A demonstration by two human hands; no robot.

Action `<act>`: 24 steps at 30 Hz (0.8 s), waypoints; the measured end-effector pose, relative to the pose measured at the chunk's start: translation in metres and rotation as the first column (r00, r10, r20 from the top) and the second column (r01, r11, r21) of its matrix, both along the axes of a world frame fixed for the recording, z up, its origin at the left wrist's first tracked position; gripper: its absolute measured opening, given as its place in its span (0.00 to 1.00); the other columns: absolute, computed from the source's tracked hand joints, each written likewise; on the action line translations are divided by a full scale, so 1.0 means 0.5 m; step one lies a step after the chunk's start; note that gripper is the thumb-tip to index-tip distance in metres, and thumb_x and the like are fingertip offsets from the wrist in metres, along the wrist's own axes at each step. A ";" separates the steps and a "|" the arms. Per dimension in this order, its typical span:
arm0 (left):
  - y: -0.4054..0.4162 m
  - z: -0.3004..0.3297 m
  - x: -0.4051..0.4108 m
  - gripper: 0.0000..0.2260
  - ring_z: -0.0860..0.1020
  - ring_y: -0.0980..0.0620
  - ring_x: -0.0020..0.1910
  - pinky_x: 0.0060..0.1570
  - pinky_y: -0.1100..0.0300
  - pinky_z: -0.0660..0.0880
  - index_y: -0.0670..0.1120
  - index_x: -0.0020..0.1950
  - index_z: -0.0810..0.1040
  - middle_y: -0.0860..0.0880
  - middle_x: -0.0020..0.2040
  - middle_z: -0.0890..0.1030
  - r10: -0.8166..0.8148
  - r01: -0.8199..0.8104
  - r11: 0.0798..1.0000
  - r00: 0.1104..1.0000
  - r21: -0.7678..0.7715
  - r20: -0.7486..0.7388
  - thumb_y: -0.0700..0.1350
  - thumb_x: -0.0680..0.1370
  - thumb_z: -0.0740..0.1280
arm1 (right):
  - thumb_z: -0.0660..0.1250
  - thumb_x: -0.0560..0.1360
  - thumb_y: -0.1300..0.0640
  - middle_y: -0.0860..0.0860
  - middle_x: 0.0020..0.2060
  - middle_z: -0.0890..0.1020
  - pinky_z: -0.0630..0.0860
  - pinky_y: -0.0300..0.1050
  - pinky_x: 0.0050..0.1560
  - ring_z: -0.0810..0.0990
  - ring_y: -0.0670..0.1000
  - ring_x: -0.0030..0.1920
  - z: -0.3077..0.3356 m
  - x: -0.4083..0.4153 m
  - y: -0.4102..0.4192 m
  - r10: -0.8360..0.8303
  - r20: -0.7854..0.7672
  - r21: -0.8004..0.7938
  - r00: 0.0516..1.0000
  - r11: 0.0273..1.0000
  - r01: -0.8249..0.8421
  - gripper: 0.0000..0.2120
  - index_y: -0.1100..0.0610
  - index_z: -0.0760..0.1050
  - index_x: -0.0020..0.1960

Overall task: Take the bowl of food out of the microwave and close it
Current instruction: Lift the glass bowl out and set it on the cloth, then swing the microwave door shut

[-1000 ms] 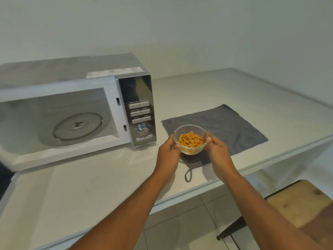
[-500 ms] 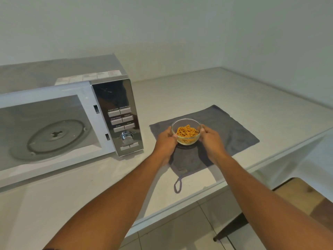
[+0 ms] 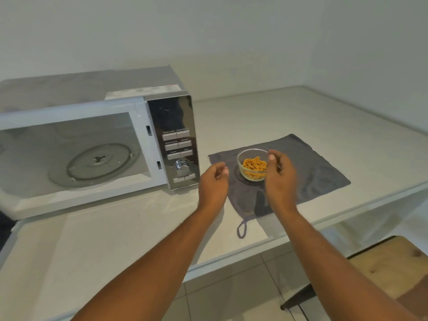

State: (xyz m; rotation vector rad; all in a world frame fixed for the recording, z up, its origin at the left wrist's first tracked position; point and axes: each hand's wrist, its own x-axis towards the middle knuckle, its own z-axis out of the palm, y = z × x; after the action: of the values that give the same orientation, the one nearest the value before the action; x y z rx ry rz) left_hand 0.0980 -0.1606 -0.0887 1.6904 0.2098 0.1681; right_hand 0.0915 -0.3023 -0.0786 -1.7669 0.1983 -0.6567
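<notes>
A small glass bowl [image 3: 251, 166] of orange pasta rests on the grey cloth [image 3: 308, 165] to the right of the microwave [image 3: 129, 105]. The microwave's cavity stands open, with its bare glass turntable [image 3: 102, 163] showing; the door is out of sight past the left edge. My left hand [image 3: 214, 184] hovers a short way left of the bowl, fingers loosely curled and holding nothing. My right hand [image 3: 279, 174] is just off the bowl's right side, fingers apart, holding nothing.
The microwave's mirrored control panel [image 3: 177, 144] with buttons and a knob faces me. The pale counter [image 3: 115, 239] runs into a wall corner at the back right. A wooden stool [image 3: 393, 267] stands below the counter's front edge at lower right, over a tiled floor.
Both hands carried the bowl onto the cloth and let go of it; they have now drawn slightly apart from it. The view shifted right.
</notes>
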 end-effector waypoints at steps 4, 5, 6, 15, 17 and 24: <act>0.076 0.007 -0.089 0.11 0.83 0.49 0.56 0.61 0.46 0.80 0.48 0.62 0.81 0.48 0.56 0.85 0.101 -0.100 0.995 0.989 -0.012 0.105 0.45 0.81 0.67 | 0.63 0.82 0.55 0.48 0.42 0.82 0.76 0.37 0.43 0.79 0.44 0.43 0.006 -0.077 0.098 0.183 0.094 -0.040 0.979 0.983 -0.180 0.09 0.56 0.81 0.51; 0.101 0.007 -0.114 0.10 0.83 0.49 0.56 0.61 0.46 0.80 0.48 0.62 0.81 0.49 0.56 0.85 0.130 -0.130 0.991 0.983 -0.008 0.127 0.45 0.81 0.67 | 0.64 0.81 0.56 0.49 0.41 0.83 0.75 0.34 0.43 0.79 0.43 0.42 0.006 -0.095 0.125 0.244 0.093 -0.050 0.965 0.969 -0.240 0.08 0.57 0.81 0.51; 0.127 0.006 -0.140 0.10 0.83 0.49 0.56 0.61 0.46 0.80 0.50 0.61 0.81 0.50 0.56 0.85 0.163 -0.163 0.987 0.977 -0.009 0.140 0.45 0.81 0.67 | 0.64 0.81 0.57 0.49 0.42 0.83 0.75 0.33 0.43 0.79 0.42 0.42 0.004 -0.111 0.153 0.303 0.077 -0.052 0.950 0.953 -0.300 0.08 0.57 0.81 0.51; 0.386 0.016 -0.389 0.15 0.80 0.50 0.62 0.66 0.47 0.77 0.51 0.68 0.76 0.52 0.64 0.81 0.432 -0.429 0.902 0.890 -0.053 0.146 0.44 0.81 0.67 | 0.65 0.81 0.56 0.47 0.49 0.85 0.80 0.41 0.53 0.83 0.48 0.51 0.025 -0.262 0.415 0.626 -0.034 -0.092 0.779 0.775 -0.626 0.07 0.53 0.82 0.54; 0.432 0.025 -0.444 0.17 0.78 0.52 0.64 0.67 0.48 0.76 0.51 0.70 0.74 0.53 0.66 0.79 0.473 -0.472 0.880 0.867 -0.048 0.156 0.44 0.81 0.67 | 0.65 0.81 0.57 0.46 0.49 0.85 0.79 0.39 0.53 0.83 0.48 0.51 0.038 -0.299 0.473 0.668 -0.025 -0.104 0.743 0.738 -0.667 0.08 0.54 0.82 0.55; 0.543 0.024 -0.598 0.24 0.73 0.58 0.70 0.60 0.64 0.73 0.52 0.76 0.66 0.56 0.72 0.72 0.532 -0.528 0.846 0.827 -0.073 0.180 0.45 0.81 0.67 | 0.65 0.80 0.59 0.48 0.54 0.85 0.77 0.31 0.53 0.81 0.41 0.53 0.131 -0.441 0.648 0.815 0.126 -0.275 0.565 0.576 -0.770 0.09 0.57 0.82 0.58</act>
State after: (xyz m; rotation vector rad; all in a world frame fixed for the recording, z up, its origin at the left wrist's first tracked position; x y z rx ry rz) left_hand -0.2010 0.1109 -0.0768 1.5468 0.5338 0.7445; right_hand -0.1289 0.0218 -0.0129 -1.6967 -0.8493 -0.1952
